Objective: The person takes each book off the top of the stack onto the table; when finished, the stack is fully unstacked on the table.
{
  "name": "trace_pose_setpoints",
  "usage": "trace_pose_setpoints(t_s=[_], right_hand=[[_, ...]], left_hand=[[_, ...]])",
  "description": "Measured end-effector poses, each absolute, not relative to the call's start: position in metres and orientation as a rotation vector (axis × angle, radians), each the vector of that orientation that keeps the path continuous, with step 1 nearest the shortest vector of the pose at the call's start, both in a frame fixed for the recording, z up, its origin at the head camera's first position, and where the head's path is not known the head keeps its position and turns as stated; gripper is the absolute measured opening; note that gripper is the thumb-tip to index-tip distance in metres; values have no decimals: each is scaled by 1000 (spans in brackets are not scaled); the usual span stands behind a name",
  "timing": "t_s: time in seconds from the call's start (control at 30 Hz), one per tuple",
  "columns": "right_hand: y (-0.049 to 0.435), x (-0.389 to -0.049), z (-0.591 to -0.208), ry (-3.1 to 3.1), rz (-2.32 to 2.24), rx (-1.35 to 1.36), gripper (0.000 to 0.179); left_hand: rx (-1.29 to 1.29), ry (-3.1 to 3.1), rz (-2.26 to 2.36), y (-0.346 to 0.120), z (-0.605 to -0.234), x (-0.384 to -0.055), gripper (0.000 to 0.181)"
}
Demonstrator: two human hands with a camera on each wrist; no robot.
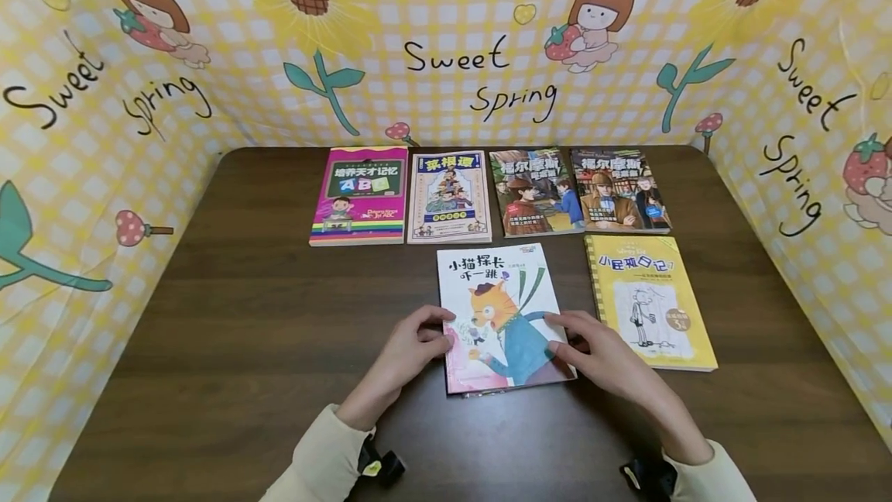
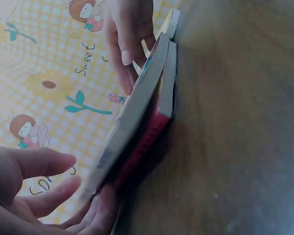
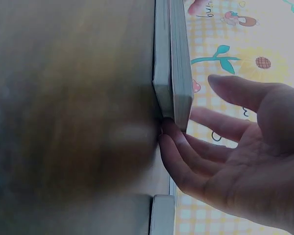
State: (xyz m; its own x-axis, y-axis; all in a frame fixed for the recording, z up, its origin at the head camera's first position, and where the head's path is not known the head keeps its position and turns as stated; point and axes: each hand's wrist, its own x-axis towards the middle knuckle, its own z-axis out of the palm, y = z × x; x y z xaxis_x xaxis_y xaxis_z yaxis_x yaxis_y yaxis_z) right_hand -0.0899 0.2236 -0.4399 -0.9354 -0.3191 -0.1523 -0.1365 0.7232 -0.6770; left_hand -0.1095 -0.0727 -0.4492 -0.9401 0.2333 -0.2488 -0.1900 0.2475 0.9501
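A white picture book (image 1: pixel 498 316) with an orange cat in blue on its cover lies near the middle of the table. Beneath it is a second book (image 2: pixel 159 110) with a red spine, mostly hidden; the left wrist view shows a wedge-shaped gap between them. My left hand (image 1: pixel 418 338) holds the picture book's left edge, lower fingers curled at it while thumb and index finger stand off the cover. At the right edge is my right hand (image 1: pixel 595 348), its lower fingers curled round the edge, with the thumb (image 3: pixel 237 90) raised away.
At the back, a pink book (image 1: pixel 358 196), a pale cartoon book (image 1: pixel 449 196) and two detective-cover books (image 1: pixel 536 192) (image 1: pixel 619 190) form a row. A yellow book (image 1: pixel 651 300) lies right of the picture book, near my right hand. Patterned cloth (image 1: pixel 446 29) surrounds the dark table (image 1: pixel 244 316).
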Motion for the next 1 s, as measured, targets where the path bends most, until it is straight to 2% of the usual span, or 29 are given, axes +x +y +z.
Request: trace_pose_setpoints(t_s=[0.13,0.27,0.5,0.67,0.77,1.0], right_hand=[[223,-89,-441,2645,-1038,-411,45],[222,-88,-443,2601,-1063,-455,48],[227,-86,-441,2597,-1015,-467,49],[230,-86,-439,2596,-1004,-438,47],[231,-86,-439,2597,-999,-430,47],[230,-87,-441,2640,-1009,-432,42]], left_hand=[[29,2236,1788,-71,-447,-113,26],[6,2254,1821,-88,-434,-111,30],[-2,2525,1696,-172,-405,-98,29],[-78,2687,1490,-217,-401,-95,32],[-108,2671,1489,-219,-407,-100,31],[-54,2619,1453,-186,-425,-109,27]])
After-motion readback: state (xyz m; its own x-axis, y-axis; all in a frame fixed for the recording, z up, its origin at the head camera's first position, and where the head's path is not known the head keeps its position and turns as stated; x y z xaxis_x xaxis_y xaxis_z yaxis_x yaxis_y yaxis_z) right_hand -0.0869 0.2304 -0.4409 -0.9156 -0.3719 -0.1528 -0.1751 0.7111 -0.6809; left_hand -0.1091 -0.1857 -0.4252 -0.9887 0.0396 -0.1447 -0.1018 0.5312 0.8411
